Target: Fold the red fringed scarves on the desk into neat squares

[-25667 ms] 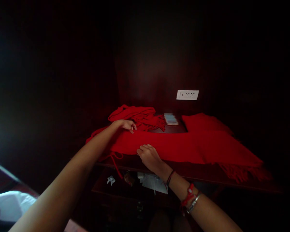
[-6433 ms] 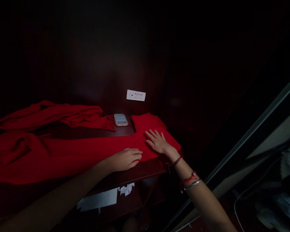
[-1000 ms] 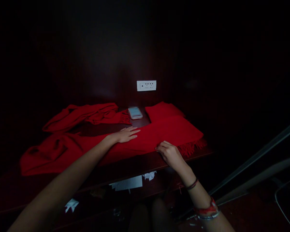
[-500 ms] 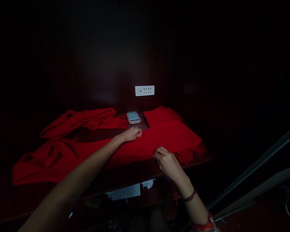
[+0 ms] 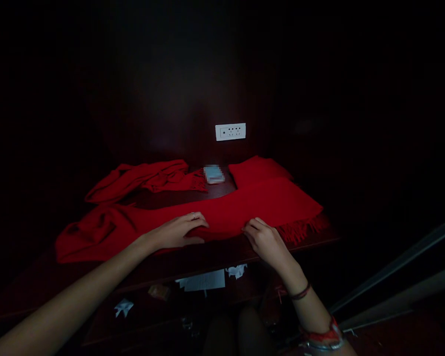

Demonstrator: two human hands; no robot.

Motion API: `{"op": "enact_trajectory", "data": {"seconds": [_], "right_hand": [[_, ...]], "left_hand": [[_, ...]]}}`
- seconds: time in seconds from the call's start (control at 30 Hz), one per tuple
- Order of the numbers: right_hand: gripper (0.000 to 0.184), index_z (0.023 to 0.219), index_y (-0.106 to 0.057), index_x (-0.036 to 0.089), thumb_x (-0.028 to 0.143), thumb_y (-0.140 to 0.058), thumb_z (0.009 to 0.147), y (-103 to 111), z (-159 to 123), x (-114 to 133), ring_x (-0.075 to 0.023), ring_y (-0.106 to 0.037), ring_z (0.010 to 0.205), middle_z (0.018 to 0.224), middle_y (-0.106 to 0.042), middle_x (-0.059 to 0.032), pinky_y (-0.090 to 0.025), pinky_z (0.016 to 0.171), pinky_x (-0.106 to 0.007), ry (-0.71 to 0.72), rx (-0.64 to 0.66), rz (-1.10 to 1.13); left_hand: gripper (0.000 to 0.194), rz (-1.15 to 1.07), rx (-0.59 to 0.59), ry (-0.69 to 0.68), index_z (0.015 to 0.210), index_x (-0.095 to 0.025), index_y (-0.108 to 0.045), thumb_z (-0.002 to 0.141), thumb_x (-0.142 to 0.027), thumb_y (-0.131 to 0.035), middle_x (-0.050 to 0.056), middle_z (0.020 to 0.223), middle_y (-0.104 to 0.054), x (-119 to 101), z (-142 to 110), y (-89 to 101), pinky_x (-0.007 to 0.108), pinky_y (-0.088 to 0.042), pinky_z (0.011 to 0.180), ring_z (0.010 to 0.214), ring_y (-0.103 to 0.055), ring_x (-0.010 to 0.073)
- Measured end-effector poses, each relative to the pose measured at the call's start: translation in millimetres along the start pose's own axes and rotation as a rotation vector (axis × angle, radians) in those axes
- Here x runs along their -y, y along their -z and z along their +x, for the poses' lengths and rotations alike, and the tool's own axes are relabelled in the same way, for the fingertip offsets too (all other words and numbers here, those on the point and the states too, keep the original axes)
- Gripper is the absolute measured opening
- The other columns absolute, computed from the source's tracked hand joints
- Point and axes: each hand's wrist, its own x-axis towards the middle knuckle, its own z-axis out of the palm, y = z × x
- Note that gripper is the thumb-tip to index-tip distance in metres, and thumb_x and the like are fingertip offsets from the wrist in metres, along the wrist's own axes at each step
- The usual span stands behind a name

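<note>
A long red scarf [image 5: 226, 210] stretches across the dark desk, bunched up at its left end, with a fringe on the right. My left hand [image 5: 181, 230] rests at the scarf's near edge, thumb and fingers apart, a ring on one finger. Farther right, my right hand [image 5: 264, 240] is closed in a pinch on the same near edge, just left of the fringe. A folded part of red cloth lies behind the scarf's right portion; whether it belongs to the same scarf I cannot tell.
A crumpled red fringed scarf [image 5: 144, 179] lies at the back left. Beside its fringe is a phone [image 5: 214, 174], its screen blurred. A white socket panel [image 5: 230, 132] is on the wall. Papers [image 5: 203, 280] and crumpled tissue [image 5: 236, 271] sit on a shelf below the desk's front edge.
My left hand has come from the scarf's far edge toward its near edge and its fingers have opened. My right hand stays on the near edge. The whole view has shifted slightly.
</note>
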Motion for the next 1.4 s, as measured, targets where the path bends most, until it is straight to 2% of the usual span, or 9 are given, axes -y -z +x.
{"op": "enact_trajectory", "data": {"seconds": [0.13, 0.23, 0.4, 0.53, 0.73, 0.87, 1.07, 1.23, 1.4], "right_hand": [[0.018, 0.091, -0.056, 0.018, 0.016, -0.041, 0.081, 0, 0, -1, -0.0157, -0.046, 0.078, 0.081, -0.054, -0.0047, -0.04, 0.069, -0.026, 0.015, -0.059, 0.049], [0.018, 0.093, -0.056, 0.017, 0.018, -0.043, 0.081, 3, 0, -1, -0.016, -0.047, 0.078, 0.082, -0.055, -0.0051, -0.041, 0.071, -0.028, 0.044, -0.069, 0.08], [0.017, 0.093, -0.055, 0.017, 0.022, -0.046, 0.08, 4, 6, 9, -0.0162, -0.047, 0.081, 0.083, -0.055, -0.0051, -0.04, 0.074, -0.029, 0.098, -0.045, 0.091], [0.016, 0.089, -0.057, 0.016, 0.023, -0.046, 0.08, -3, 18, 24, -0.0161, -0.047, 0.08, 0.082, -0.056, -0.0052, -0.039, 0.075, -0.029, 0.145, -0.006, 0.028], [0.018, 0.093, -0.055, 0.017, 0.018, -0.041, 0.082, -7, 26, 35, -0.0153, -0.049, 0.077, 0.08, -0.058, -0.0051, -0.038, 0.074, -0.029, 0.198, 0.029, -0.021], [0.019, 0.099, -0.05, 0.017, 0.016, -0.038, 0.083, -7, 24, 34, -0.0144, -0.051, 0.079, 0.084, -0.058, -0.0052, -0.038, 0.075, -0.027, 0.175, 0.008, 0.077], [0.015, 0.095, -0.047, 0.015, 0.016, -0.038, 0.083, -12, 22, 30, -0.0137, -0.051, 0.079, 0.083, -0.057, -0.0057, -0.04, 0.071, -0.025, 0.109, -0.028, 0.213], [0.012, 0.09, -0.051, 0.016, 0.017, -0.045, 0.079, -9, 29, 36, -0.0158, -0.05, 0.078, 0.082, -0.056, -0.0059, -0.039, 0.071, -0.028, 0.185, -0.017, 0.099], [0.018, 0.093, -0.051, 0.016, 0.011, -0.043, 0.079, -11, 40, 43, -0.0161, -0.05, 0.077, 0.08, -0.056, -0.0059, -0.039, 0.071, -0.03, 0.228, -0.008, 0.066]], "left_hand": [[0.027, 0.042, -0.043, 0.075, 0.104, -0.021, -0.048, 0.079, -0.032, -0.045, 0.002, 0.093, -0.05, 0, -22, -3.2, 0.024, -0.039, 0.076, 0.083, -0.049, 0.0133], [0.032, 0.038, -0.105, 0.062, 0.108, -0.021, -0.046, 0.078, -0.029, -0.046, 0.003, 0.097, -0.05, 1, -21, -8.1, 0.024, -0.038, 0.078, 0.086, -0.049, 0.0136], [0.046, 0.028, -0.103, 0.036, 0.119, -0.024, -0.039, 0.075, -0.031, -0.049, 0.003, 0.109, -0.048, -1, -22, -3.9, 0.025, -0.036, 0.084, 0.095, -0.047, 0.0151], [0.05, 0.065, -0.143, 0.072, 0.121, -0.024, -0.038, 0.074, -0.036, -0.051, 0.003, 0.102, -0.051, -1, -27, -1.1, 0.025, -0.037, 0.081, 0.09, -0.048, 0.0152], [0.025, 0.162, -0.237, 0.078, 0.1, -0.02, -0.055, 0.079, -0.03, -0.044, 0.003, 0.084, -0.052, 4, -30, -4.3, 0.023, -0.038, 0.073, 0.077, -0.049, 0.0131], [0.019, 0.164, -0.211, 0.037, 0.091, -0.018, -0.054, 0.081, -0.024, -0.039, 0.002, 0.084, -0.052, 1, -30, -3.8, 0.021, -0.038, 0.072, 0.077, -0.049, 0.0123], [0.028, 0.141, -0.137, 0.041, 0.099, -0.019, -0.048, 0.078, -0.036, -0.046, 0.002, 0.094, -0.052, -11, -28, -6.4, 0.023, -0.038, 0.075, 0.085, -0.05, 0.0142], [0.017, 0.207, -0.144, 0.067, 0.091, -0.018, -0.049, 0.081, -0.022, -0.037, 0.003, 0.086, -0.054, -12, -23, -14.7, 0.023, -0.04, 0.073, 0.079, -0.051, 0.0137], [0.032, 0.209, -0.204, 0.05, 0.107, -0.017, -0.043, 0.077, -0.013, -0.037, 0.005, 0.096, -0.052, -8, -24, -15.3, 0.024, -0.039, 0.078, 0.086, -0.051, 0.014]]}}
